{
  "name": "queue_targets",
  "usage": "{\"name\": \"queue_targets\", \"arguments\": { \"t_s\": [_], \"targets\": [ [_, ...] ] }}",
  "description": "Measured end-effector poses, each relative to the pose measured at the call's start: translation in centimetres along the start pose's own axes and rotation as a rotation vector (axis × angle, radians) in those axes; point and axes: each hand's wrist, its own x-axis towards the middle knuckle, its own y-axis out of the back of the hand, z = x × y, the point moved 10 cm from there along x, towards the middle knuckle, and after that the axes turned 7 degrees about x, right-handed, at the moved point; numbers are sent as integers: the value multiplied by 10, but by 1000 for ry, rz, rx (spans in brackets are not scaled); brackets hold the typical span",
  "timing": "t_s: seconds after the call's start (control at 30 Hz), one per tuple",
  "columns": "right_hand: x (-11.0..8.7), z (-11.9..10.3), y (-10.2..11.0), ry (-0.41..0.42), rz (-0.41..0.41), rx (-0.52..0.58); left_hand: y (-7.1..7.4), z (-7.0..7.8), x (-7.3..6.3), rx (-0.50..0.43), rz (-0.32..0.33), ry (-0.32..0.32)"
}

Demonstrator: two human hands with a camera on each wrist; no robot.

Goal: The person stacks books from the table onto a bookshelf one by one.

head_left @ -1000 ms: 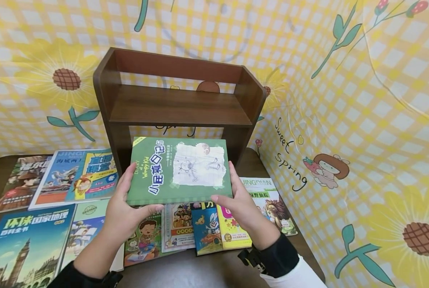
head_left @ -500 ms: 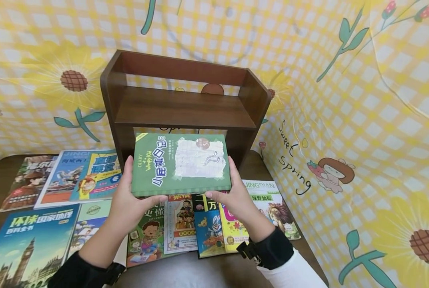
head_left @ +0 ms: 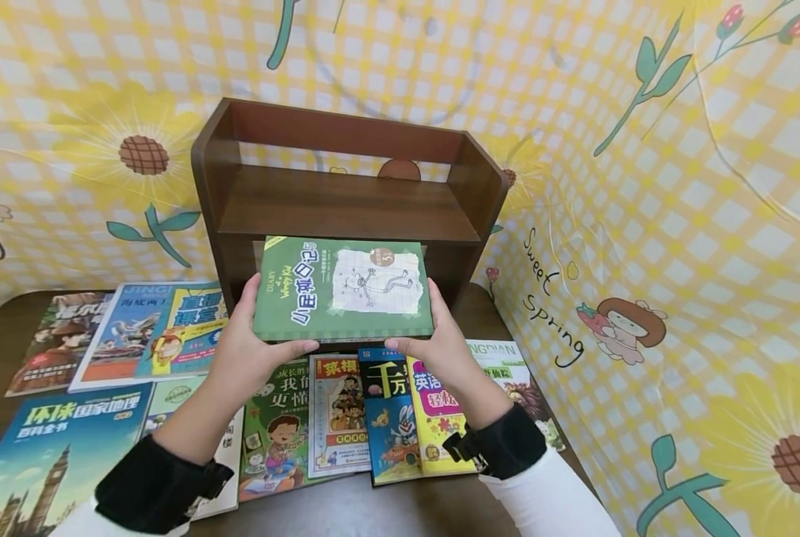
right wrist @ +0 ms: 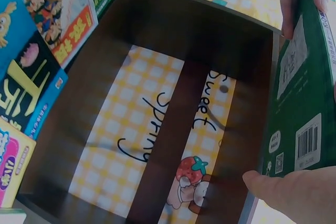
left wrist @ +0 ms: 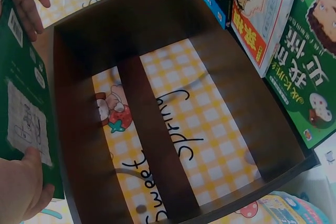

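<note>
A thick green comic-diary book [head_left: 342, 291] is held level between both hands, cover up, in front of the shelf's lower opening. My left hand [head_left: 248, 335] grips its left end, thumb along the near edge and fingers beneath. At the right end my right hand [head_left: 443, 339] holds it the same way. The brown wooden bookshelf [head_left: 346, 201] stands just behind the book, which overlaps its lower compartment in the head view. Fingers [left wrist: 32, 166] press the underside in the left wrist view. A barcode on the back [right wrist: 308, 140] shows in the right wrist view.
Several books lie on the dark table [head_left: 346, 514], among them a green children's book [head_left: 282, 432], a blue one [head_left: 389, 440] and a yellow one [head_left: 440, 403]. A large blue encyclopedia [head_left: 57, 455] lies at left. Yellow checked cloth [head_left: 642, 186] rises behind and at right.
Both hands have carried the green book forward, toward the shelf's lower part. More of the books lying below it now shows. The head view has shifted slightly.
</note>
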Motion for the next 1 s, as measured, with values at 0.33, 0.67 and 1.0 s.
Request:
{"name": "queue_targets", "arguments": {
  "t_s": [0.33,0.67,1.0],
  "targets": [
    [14,-7,10,-29,3,-26,-3,10,13,-52,-21,-26],
    [24,-14,16,-19,9,-62,-4,17,27,-41,-26,-14],
    [38,-13,18,-35,22,-13,-6,13,41,-36,-46,32]
  ]
}}
